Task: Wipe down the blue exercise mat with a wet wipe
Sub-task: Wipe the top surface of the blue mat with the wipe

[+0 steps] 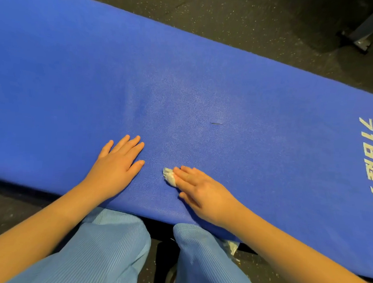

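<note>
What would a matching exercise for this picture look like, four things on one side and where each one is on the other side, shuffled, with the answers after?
Things
1. left hand
2. wet wipe
3. white lettering
4. speckled floor

Places
A. pressed under the fingers of the right hand
B. printed near the right end of the mat
C. flat on the mat, holding nothing
D. dark, around the mat's edges

Pairs: 1-C, 2-A, 3-B, 4-D

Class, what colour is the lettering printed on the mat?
White lettering on the blue mat, clearest in the head view.
</note>
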`<action>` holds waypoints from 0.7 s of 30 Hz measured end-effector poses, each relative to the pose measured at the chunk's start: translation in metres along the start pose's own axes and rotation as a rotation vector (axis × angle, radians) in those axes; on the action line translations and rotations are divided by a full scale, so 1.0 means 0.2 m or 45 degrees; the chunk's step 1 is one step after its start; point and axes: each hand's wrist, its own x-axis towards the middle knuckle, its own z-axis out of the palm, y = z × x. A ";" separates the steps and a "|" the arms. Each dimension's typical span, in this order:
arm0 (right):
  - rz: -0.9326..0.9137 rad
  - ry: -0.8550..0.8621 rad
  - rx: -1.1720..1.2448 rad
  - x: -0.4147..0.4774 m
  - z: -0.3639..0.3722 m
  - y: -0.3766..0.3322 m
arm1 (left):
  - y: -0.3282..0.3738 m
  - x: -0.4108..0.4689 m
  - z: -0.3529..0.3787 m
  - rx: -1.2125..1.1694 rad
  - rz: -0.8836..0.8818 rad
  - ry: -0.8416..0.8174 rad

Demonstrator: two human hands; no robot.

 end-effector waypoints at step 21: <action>-0.227 0.178 0.086 -0.02 0.11 -0.28 | -0.22 -0.25 -0.11 -0.004 0.212 -0.125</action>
